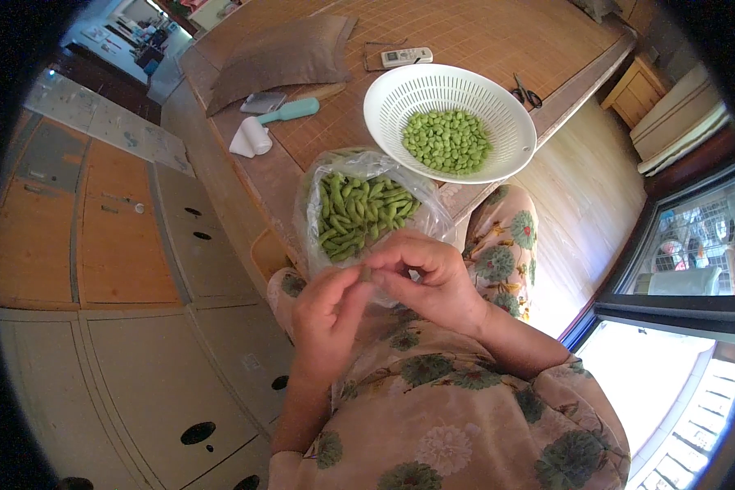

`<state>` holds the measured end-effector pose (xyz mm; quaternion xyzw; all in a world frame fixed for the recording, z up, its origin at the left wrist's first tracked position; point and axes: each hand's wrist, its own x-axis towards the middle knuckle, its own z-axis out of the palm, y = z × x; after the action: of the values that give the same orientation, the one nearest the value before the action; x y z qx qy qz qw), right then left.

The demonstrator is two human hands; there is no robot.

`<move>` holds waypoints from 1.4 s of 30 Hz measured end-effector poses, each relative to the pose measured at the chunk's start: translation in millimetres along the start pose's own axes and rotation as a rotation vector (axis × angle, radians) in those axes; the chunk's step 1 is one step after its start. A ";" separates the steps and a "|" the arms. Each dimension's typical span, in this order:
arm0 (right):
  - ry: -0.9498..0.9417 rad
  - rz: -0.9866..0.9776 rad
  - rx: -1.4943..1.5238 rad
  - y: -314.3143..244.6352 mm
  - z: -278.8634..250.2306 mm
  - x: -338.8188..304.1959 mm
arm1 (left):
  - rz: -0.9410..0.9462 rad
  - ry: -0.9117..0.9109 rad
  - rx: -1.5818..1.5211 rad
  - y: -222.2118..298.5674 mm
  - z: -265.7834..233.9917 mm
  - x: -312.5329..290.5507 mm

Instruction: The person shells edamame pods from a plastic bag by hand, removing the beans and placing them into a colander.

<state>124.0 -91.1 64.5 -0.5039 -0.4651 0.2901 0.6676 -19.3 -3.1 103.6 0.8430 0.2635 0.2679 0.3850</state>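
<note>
My left hand (325, 314) and my right hand (431, 278) meet in front of my lap, fingertips pinched together. Between them is a small green edamame pod (367, 276), mostly covered by the fingers. Just beyond my hands, a clear plastic bag (309, 214) stands with its mouth spread, filled with whole edamame pods (359, 208). Farther off and to the right, a white slotted colander (384, 122) carries a heap of shelled green beans (449, 141). Neither hand touches the colander.
On the woven mat (457, 33) lie a brown pillow (282, 61), a white remote control (407, 56), black scissors (527, 91) and a teal-handled brush (290, 110). A white roll (255, 137) lies near the mat's left edge. Wooden cabinets (131, 220) line the left side.
</note>
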 end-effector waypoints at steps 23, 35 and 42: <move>0.174 0.137 -0.003 5.2 13.4 -2.1 | 0.201 -0.122 0.389 -8.4 6.2 -0.8; 0.143 0.265 0.149 3.8 11.8 -1.9 | 0.118 -0.099 0.040 -9.9 5.2 0.3; 0.105 0.299 0.263 8.7 7.0 -1.9 | -0.243 -0.227 -0.360 -20.9 0.4 0.4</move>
<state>117.6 -87.0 56.1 -0.4901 -0.3076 0.4175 0.7006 -23.7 8.8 86.9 0.7477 0.2660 0.1657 0.5854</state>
